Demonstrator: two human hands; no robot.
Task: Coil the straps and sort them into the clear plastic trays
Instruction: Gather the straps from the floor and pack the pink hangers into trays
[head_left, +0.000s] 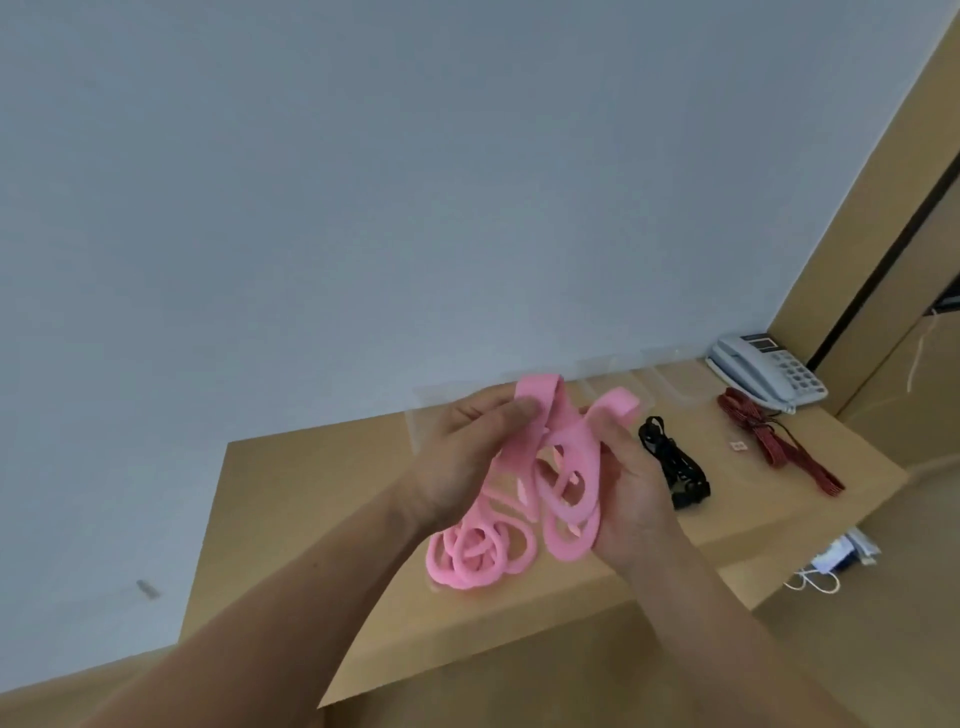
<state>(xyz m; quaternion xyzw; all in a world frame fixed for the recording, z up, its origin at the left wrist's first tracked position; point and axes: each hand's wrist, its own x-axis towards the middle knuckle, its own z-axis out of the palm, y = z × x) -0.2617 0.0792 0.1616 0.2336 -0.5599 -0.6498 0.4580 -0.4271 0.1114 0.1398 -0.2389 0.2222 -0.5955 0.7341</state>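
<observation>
The long pink fabric strap (569, 447) hangs half-coiled over the tan counter (311, 519), loops held in the grip of the right hand (639, 499) at 3 o'clock, the left hand (467, 457) pinching its top bend at 11 o'clock, likely to lay another turn.

Both forearms extended, converging; left grip (467, 457) pinching pink strap (576, 452), right grip (636, 493) curled round it.

The pink strap (566, 467) is a plain bright pink, and the tabletop (311, 493) under it is light brown without pattern. Toward the right edge, the black strap (675, 467) is all dark and the red strap (769, 441) is dark red with fine darker lines. The telephone (769, 374) in the far right corner is pale grey, and the trays (670, 384) at the far edge are clear.
</observation>
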